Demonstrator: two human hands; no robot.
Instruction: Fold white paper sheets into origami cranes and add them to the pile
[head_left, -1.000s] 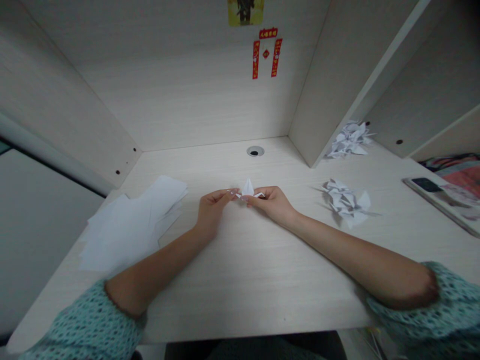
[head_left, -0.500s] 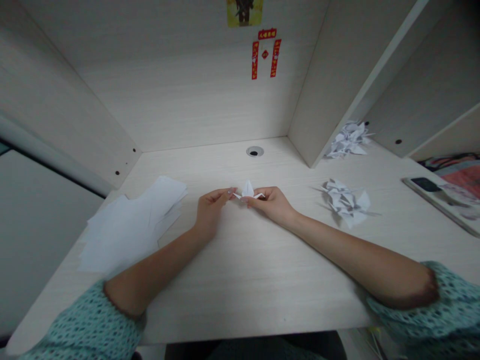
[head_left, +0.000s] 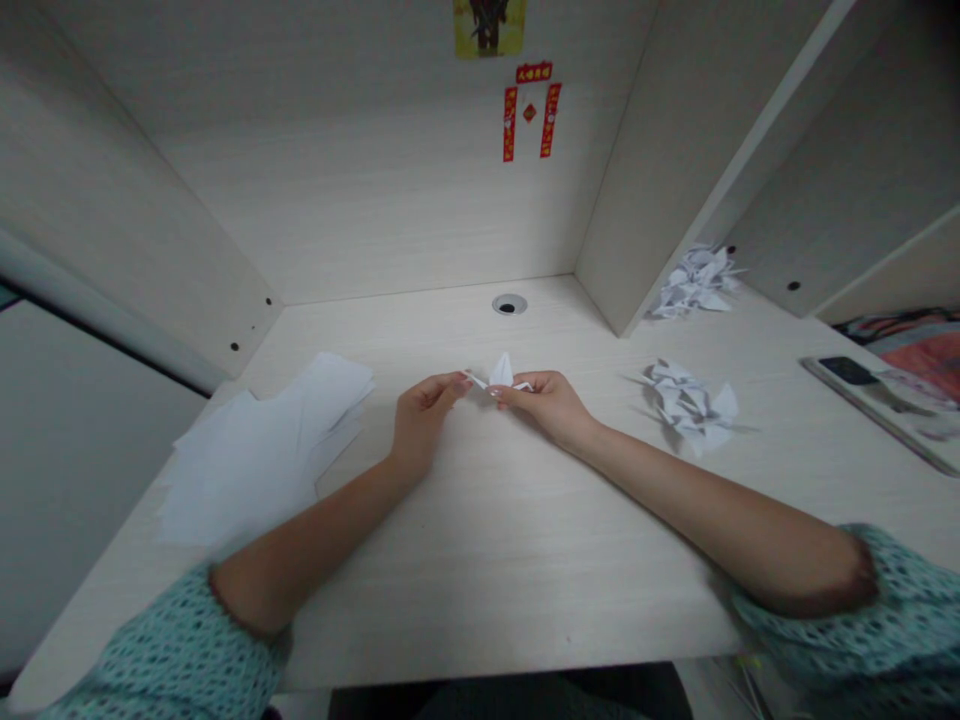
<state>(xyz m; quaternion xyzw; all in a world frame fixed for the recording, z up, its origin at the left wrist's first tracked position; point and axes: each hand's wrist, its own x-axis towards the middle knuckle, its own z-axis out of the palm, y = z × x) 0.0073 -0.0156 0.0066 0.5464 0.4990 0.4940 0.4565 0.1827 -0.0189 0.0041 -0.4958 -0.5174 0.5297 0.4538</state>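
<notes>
A small white origami crane (head_left: 501,373) is held up above the pale wood desk at the middle of the view. My right hand (head_left: 544,405) pinches its body and right wing between thumb and fingers. My left hand (head_left: 424,415) comes in from the other side, with its fingertips on the crane's left wing tip. The lower side of the crane is partly hidden by my fingers.
A loose stack of white paper sheets (head_left: 259,455) lies left of my left hand. Crumpled-looking heaps of white paper cranes (head_left: 686,405) lie to the right, with another heap (head_left: 696,283) by the shelf panel. A phone on a magazine (head_left: 874,395) sits at the right.
The crane has shifted slightly to the right and up, and its wing now tilts. My hands have barely moved, and the head view has changed little.
</notes>
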